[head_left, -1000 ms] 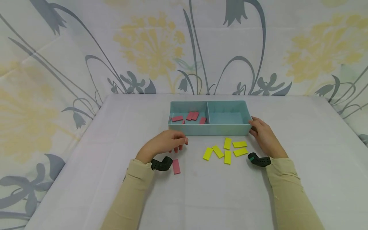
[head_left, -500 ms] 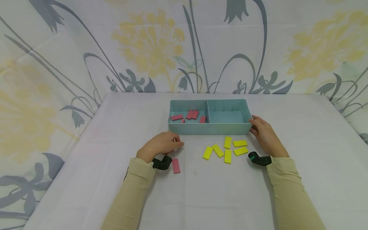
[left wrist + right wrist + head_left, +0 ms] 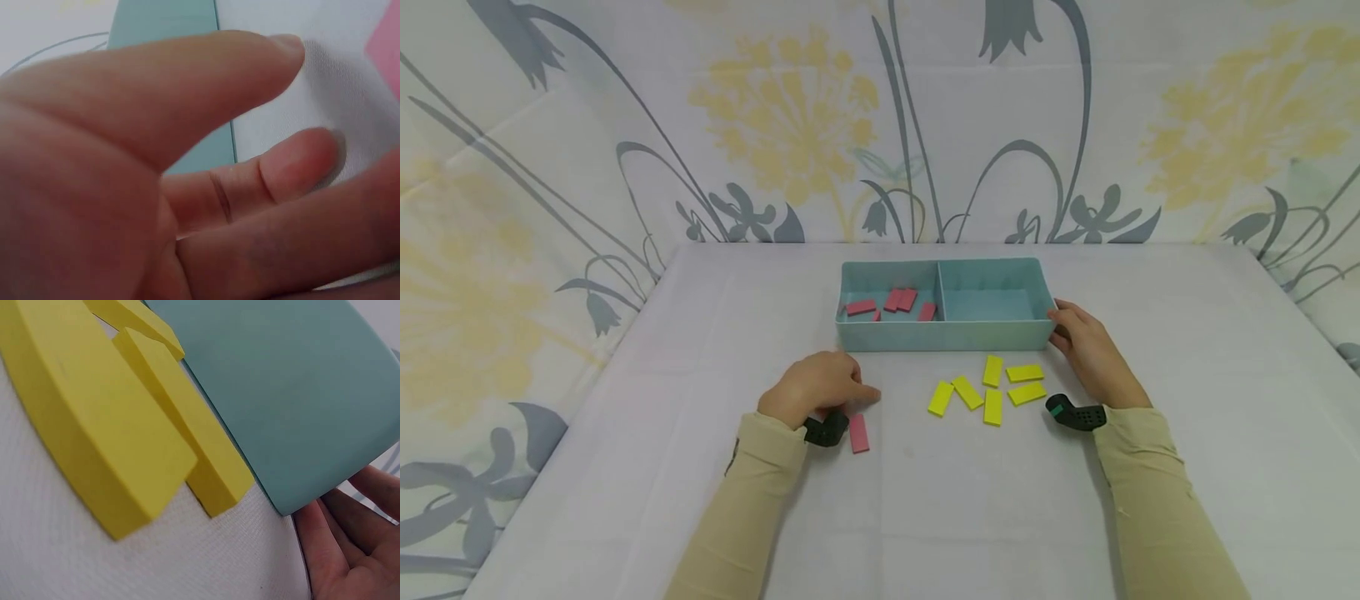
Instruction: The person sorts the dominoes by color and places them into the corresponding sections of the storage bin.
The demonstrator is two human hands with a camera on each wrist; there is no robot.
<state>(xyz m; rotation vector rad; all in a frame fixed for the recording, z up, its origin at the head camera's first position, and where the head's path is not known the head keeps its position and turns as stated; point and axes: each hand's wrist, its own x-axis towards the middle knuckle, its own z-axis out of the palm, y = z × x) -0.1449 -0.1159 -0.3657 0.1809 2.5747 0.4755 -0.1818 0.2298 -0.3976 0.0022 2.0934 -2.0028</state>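
A pale teal two-compartment box (image 3: 946,337) stands in the middle of the table. Several pink blocks (image 3: 861,307) lie in its left compartment. My right hand (image 3: 1093,354) holds the box's right end; the right wrist view shows its fingers (image 3: 322,540) against the end wall, with a fingertip over the rim in the head view. My left hand (image 3: 816,386) hovers by a loose pink block (image 3: 859,434) in front of the box. In the left wrist view its thumb and fingers are apart with nothing between them, the pink block (image 3: 389,50) at the right edge.
Several yellow blocks (image 3: 992,408) lie scattered on the white table (image 3: 970,517) in front of the box, between the hands. The box's right compartment (image 3: 996,304) shows its bare floor. A floral cloth (image 3: 797,125) hangs behind the table.
My left hand has come down and closer to the loose pink block, its thumb lowering beside it. My right hand stays at the box's right end; the blocks have not moved.
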